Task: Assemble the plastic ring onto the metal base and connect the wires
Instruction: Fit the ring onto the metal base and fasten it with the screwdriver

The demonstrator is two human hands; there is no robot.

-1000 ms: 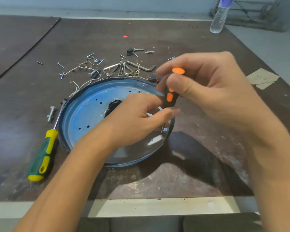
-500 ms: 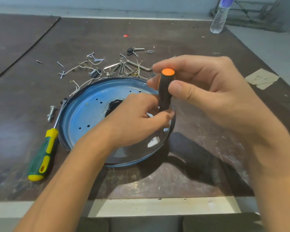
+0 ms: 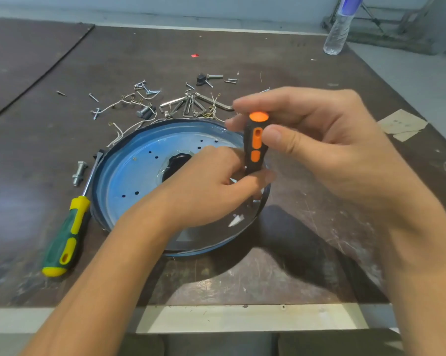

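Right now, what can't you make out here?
Tip of the orange screwdriver: head view, hidden behind fingers of the left hand.
What the left hand pinches, if anything: covered by its own fingers.
The black centre part of the metal base: partly behind the left hand.
Top of the bottle: cut off by the top edge.

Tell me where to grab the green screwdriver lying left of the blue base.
Take the green screwdriver by its thick handle, from above, fingers coming in on the side away from the base. It lies flat on the table, its thin shaft hemmed between the base's rim and a bolt; the handle's outer side looks free.
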